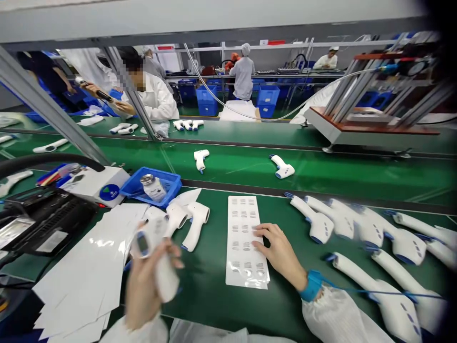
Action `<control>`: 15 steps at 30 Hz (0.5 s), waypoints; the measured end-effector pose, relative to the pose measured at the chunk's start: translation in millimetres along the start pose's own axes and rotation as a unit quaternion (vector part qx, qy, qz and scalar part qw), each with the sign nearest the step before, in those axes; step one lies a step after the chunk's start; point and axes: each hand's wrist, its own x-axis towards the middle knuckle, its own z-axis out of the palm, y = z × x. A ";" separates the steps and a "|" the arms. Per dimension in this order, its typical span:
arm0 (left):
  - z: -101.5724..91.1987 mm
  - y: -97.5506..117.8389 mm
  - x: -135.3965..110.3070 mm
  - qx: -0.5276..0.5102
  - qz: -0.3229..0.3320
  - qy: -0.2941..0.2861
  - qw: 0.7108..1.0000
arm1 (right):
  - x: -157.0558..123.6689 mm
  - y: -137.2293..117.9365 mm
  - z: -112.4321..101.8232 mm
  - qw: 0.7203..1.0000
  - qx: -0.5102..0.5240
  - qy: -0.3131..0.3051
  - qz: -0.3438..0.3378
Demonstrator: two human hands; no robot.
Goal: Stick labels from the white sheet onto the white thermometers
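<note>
My left hand (143,283) is closed around the handle of a white gun-shaped thermometer (153,247), its small screen facing up; both are blurred by motion. My right hand (276,250) rests on a white label sheet (246,240) lying on the green table, fingers curled with the fingertips touching the printed labels. A blue wrist strap (312,285) with a cord sits on that wrist. Two more white thermometers (189,221) lie just left of the sheet.
Several white thermometers (360,228) lie in rows at the right. Loose white sheets (89,271) cover the table at left, beside a black device (39,216) and a blue tray (152,186) holding a bottle. Two thermometers lie on the conveyor (250,164). Other workers sit beyond.
</note>
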 end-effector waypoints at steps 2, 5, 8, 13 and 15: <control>41.2 -27.1 -1.0 -0.043 -0.060 -0.121 0.990 | -3.3 5.3 0.5 0.999 0.015 0.007 0.030; 84.8 -62.5 -5.5 -0.048 -0.126 -0.226 0.965 | -6.4 11.7 4.1 0.998 0.044 0.014 0.051; 106.2 -84.9 -1.6 -0.033 -0.139 -0.278 0.950 | -7.1 13.9 8.2 0.997 0.058 0.023 0.052; 119.7 -99.9 18.5 0.006 -0.107 -0.309 0.945 | -3.0 17.4 10.1 0.991 0.118 0.013 0.067; 122.7 -102.3 23.2 0.021 -0.098 -0.315 0.944 | 1.1 19.5 8.4 0.987 0.144 -0.001 0.073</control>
